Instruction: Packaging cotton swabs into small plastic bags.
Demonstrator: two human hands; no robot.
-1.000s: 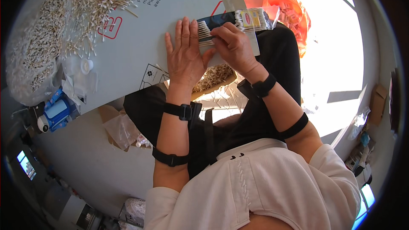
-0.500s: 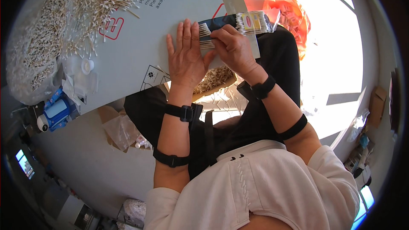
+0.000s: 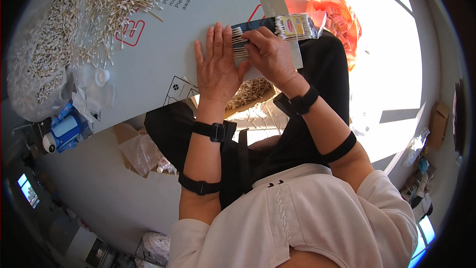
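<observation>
Fingers (image 3: 255, 38) of the right hand (image 3: 273, 57) have edged leftward beside cotton swabs (image 3: 239, 52).

Left hand (image 3: 216, 72) flat, 4 fingers (image 3: 218, 40) extended; right hand (image 3: 273, 55) curled.

- Grey table (image 3: 153, 82) across the upper left, its near edge slanting.
- Grey floor (image 3: 119, 193), dim at lower left.
- Strong sunlight (image 3: 379, 64) whitening the floor at right.
- Pale wall (image 3: 434, 59) along the right.
- Bright windows (image 3: 28, 190) low at both sides.
</observation>
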